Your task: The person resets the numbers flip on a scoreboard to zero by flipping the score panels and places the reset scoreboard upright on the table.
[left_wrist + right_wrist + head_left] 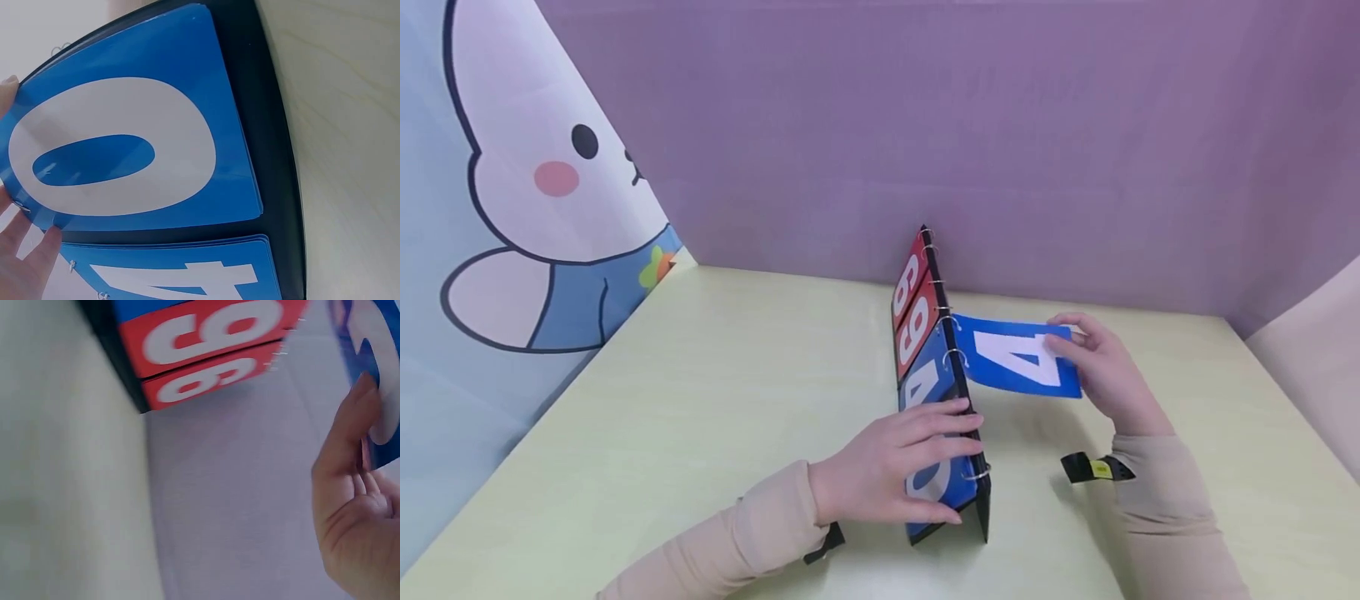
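A flip scoreboard stands like a tent on the table, its black top ridge fitted with metal rings. My left hand grips its near end, fingers over the ridge and thumb low at the end. Under that hand is a blue card with a white 0, beside a blue stack showing a 4. My right hand pinches the free end of a raised blue 4 card between thumb and fingers. That card reaches out to the right from its rings. The right wrist view shows the card's other face, with part of a white digit.
Red number cards hang on the scoreboard's far half. The pale table spreads around it, with a purple backdrop behind. At left hangs a cloth with a cartoon animal. Both wrists have dark straps.
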The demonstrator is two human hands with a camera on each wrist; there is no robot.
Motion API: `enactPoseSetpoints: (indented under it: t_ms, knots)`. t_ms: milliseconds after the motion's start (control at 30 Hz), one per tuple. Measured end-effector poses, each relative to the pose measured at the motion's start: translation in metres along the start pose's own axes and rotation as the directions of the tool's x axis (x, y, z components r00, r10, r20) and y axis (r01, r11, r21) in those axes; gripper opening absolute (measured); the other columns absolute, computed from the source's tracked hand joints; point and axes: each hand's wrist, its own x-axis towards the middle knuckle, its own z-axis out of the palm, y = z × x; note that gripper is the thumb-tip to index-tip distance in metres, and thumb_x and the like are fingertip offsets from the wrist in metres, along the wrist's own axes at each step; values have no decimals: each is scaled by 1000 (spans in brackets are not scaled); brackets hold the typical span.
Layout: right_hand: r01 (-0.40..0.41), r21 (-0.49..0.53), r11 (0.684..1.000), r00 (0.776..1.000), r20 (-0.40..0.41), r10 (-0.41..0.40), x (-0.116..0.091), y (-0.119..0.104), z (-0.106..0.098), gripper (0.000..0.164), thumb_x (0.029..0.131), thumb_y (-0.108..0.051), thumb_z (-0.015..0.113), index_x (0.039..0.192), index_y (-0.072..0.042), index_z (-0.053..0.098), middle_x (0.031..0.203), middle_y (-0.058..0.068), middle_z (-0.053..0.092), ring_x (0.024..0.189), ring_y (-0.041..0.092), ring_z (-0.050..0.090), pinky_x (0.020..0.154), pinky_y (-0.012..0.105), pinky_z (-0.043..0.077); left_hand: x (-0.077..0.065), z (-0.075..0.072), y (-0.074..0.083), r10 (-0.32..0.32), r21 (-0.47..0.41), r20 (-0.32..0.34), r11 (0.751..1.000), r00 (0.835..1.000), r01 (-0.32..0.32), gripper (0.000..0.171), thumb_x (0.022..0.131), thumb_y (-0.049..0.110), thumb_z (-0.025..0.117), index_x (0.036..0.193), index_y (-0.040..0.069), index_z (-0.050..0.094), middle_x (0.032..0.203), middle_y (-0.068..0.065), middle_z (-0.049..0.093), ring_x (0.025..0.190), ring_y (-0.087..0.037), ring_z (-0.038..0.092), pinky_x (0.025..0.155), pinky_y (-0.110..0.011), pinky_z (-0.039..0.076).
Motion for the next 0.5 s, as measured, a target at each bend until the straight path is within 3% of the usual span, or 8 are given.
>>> enactPoseSetpoints:
  t_ms: [100,167,267,400,500]
  knots:
    - [55,239,969,998,21,-62,-7,-8,-5,22,98,-12,50,117,-25,51,94,-7,67,72,9,67,61,20,56,0,0,0,6,5,-8,1000,1000,-6,69,72,34,82,127,7,53,139,-11,50,134,-24,42,111,-31,34]
    - [112,289,951,991,35,-127,-12,-12,-7,27,99,-10,46,123,-24,48,100,-5,67,75,9,67,64,19,56,0,0,1,11,8,-14,1000,1000,-11,69,71,34,83,127,6,53,138,-11,51,133,-25,42,111,-31,34]
    - [145,308,940,982,70,-174,-18,-17,-10,35,100,-7,43,131,-22,43,108,-2,63,82,11,67,69,20,56,0,0,1,19,11,-19,1000,1000,-19,69,71,34,83,127,6,53,138,-11,51,133,-25,42,111,-31,34]
    - [120,269,956,982,107,-153,-23,-25,-10,53,98,-5,45,145,-20,26,117,-1,57,91,13,65,71,22,57,0,0,1,15,11,-16,1000,1000,-15,68,72,35,82,127,7,53,138,-11,50,134,-24,42,111,-31,34]
    - [139,289,947,981,94,-172,-26,-31,-2,65,97,-3,47,151,-17,14,123,0,49,96,12,63,74,22,56,0,-1,1,2,4,-8,1000,1000,-2,68,72,35,82,127,7,53,139,-11,50,134,-23,41,111,-31,35]
